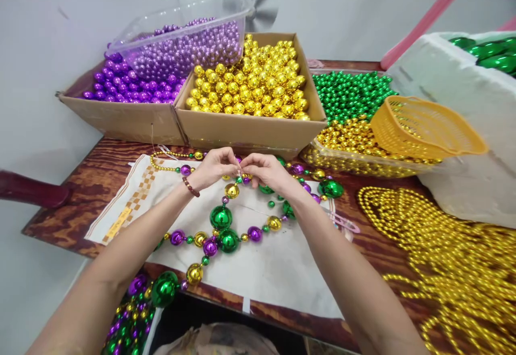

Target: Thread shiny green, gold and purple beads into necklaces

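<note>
My left hand (213, 168) and my right hand (266, 171) meet above a white cloth (266, 269), fingers pinched together on a thin string of a bead strand (221, 226). The strand carries green, gold and purple balls of mixed sizes and loops across the cloth below my hands. A beaded bracelet sits on my left wrist. Finished strands (133, 312) hang off the table's front edge at lower left.
Cardboard boxes hold purple balls (121, 83) and gold balls (250, 80); a clear tub (181, 37) of lilac beads rests on top. Green beads (346, 91), a yellow basket (423, 126), gold bead strings (443, 258) and a white foam box (463, 102) lie right.
</note>
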Demonstrator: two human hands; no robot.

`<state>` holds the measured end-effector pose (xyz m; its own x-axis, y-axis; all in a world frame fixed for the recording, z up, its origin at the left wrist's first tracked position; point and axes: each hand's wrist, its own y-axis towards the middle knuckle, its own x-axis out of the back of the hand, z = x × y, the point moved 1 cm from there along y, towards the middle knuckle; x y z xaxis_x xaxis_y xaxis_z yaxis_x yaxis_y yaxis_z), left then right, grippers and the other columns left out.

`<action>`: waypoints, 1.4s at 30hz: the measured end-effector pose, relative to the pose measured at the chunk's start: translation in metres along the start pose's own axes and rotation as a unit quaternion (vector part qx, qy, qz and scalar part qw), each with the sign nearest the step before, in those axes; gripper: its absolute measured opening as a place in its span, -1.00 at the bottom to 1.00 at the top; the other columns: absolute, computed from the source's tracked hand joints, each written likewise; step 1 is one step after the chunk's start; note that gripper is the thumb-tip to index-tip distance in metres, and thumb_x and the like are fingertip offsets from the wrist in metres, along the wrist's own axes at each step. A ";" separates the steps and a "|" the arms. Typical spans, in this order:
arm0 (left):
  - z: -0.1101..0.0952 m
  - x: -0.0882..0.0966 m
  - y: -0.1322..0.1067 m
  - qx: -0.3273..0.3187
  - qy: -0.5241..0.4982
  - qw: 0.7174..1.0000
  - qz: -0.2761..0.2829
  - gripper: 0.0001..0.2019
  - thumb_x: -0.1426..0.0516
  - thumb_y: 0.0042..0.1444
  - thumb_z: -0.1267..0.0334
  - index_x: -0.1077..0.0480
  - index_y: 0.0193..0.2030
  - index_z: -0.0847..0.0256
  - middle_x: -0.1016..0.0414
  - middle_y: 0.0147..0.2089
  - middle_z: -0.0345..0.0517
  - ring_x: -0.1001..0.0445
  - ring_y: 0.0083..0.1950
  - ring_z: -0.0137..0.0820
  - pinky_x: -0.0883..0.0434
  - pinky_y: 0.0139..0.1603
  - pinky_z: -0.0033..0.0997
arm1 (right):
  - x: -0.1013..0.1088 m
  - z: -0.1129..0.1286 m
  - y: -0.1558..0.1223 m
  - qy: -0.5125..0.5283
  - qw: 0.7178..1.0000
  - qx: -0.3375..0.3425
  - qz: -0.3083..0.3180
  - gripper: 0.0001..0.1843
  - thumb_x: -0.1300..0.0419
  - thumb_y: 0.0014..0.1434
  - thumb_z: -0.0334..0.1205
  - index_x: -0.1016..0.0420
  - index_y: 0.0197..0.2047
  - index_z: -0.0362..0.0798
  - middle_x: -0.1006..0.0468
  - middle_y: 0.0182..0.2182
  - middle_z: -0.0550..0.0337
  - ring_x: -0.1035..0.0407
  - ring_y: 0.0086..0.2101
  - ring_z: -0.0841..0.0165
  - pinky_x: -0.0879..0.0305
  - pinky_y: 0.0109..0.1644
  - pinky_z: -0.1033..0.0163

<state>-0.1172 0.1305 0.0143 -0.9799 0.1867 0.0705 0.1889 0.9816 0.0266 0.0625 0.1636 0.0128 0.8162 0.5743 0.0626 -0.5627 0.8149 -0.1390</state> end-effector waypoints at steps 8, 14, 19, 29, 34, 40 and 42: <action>0.027 -0.013 -0.005 -0.101 0.065 0.986 -0.119 -0.89 -0.27 0.06 0.28 -0.41 -0.40 0.19 -0.48 -0.32 -0.14 -0.39 -0.33 -0.43 -0.33 -0.28 -0.44 | 0.000 -0.003 0.007 0.035 0.997 -0.068 -0.012 -0.77 -0.38 -0.14 -0.16 -0.59 -0.39 -0.12 -0.40 -0.69 0.29 -0.21 -0.68 0.51 0.10 -0.66 0.42; 0.030 -0.022 -0.005 -0.126 0.009 0.982 -0.142 -0.86 -0.26 0.09 0.23 -0.41 -0.40 0.20 -0.47 -0.30 -0.16 -0.41 -0.38 -0.48 -0.38 -0.31 -0.43 | -0.001 -0.001 0.011 -0.090 0.994 -0.049 -0.046 -0.85 -0.22 0.01 -0.17 -0.53 -0.39 -0.07 -0.35 -0.68 0.31 -0.23 -0.64 0.44 -0.03 -0.59 0.37; 0.027 -0.022 -0.004 -0.084 -0.062 0.979 -0.177 -0.77 -0.33 -0.01 0.17 -0.38 -0.40 0.22 -0.51 -0.31 -0.18 -0.43 -0.42 -0.51 -0.40 -0.38 -0.47 | 0.028 0.000 -0.006 -0.312 0.922 0.049 -0.225 -0.94 -0.15 0.01 -0.27 -0.42 -0.46 -0.01 -0.52 -0.39 0.12 -0.44 -0.28 0.20 -0.32 -0.26 0.19; 0.029 -0.018 -0.009 0.015 -0.223 0.971 -0.085 -0.60 -0.44 -0.15 0.10 -0.34 -0.37 0.24 -0.60 -0.28 -0.15 -0.55 -0.27 -0.45 -0.43 -0.32 -0.50 | 0.044 -0.024 -0.061 0.203 0.957 0.082 -0.192 -0.70 -0.25 0.13 -0.04 -0.16 -0.36 0.08 -0.25 -0.54 0.37 -0.36 -0.47 0.36 -0.46 -0.21 0.13; 0.023 -0.030 -0.010 0.019 -0.305 0.947 -0.095 -0.59 -0.45 -0.11 0.14 -0.29 -0.39 0.21 -0.56 -0.42 -0.26 -0.59 -0.26 -0.44 -0.44 0.00 -0.33 | 0.036 -0.044 -0.056 0.180 0.962 0.066 -0.197 -0.66 -0.33 0.06 -0.01 -0.23 -0.30 0.08 -0.14 -0.61 0.45 -0.16 -0.59 0.43 -0.36 -0.34 0.21; 0.016 -0.031 -0.008 -0.022 -0.235 0.969 -0.073 -0.60 -0.39 0.01 0.09 -0.25 -0.39 0.20 -0.48 -0.54 -0.33 -0.51 -0.43 -0.51 -0.44 -0.01 -0.29 | 0.037 -0.043 -0.055 0.102 0.973 0.105 -0.180 -0.74 -0.28 0.15 -0.04 -0.27 -0.31 0.05 -0.18 -0.63 0.44 -0.14 -0.60 0.46 -0.22 -0.41 0.26; 0.017 -0.029 -0.006 -0.032 -0.164 0.985 -0.045 -0.61 -0.38 0.02 0.05 -0.28 -0.39 0.21 -0.48 -0.54 -0.29 -0.49 -0.46 -0.50 -0.44 -0.16 -0.36 | 0.041 -0.037 -0.055 0.044 0.977 0.119 -0.171 -0.78 -0.25 0.18 -0.09 -0.29 -0.32 0.03 -0.21 -0.63 0.42 -0.16 -0.60 0.46 -0.15 -0.46 0.29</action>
<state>-0.0914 0.1201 -0.0047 -0.9588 0.1123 -0.2611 0.0941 0.9923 0.0811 0.1314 0.1394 -0.0132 0.9641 0.2647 -0.0213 -0.2609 0.9592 0.1092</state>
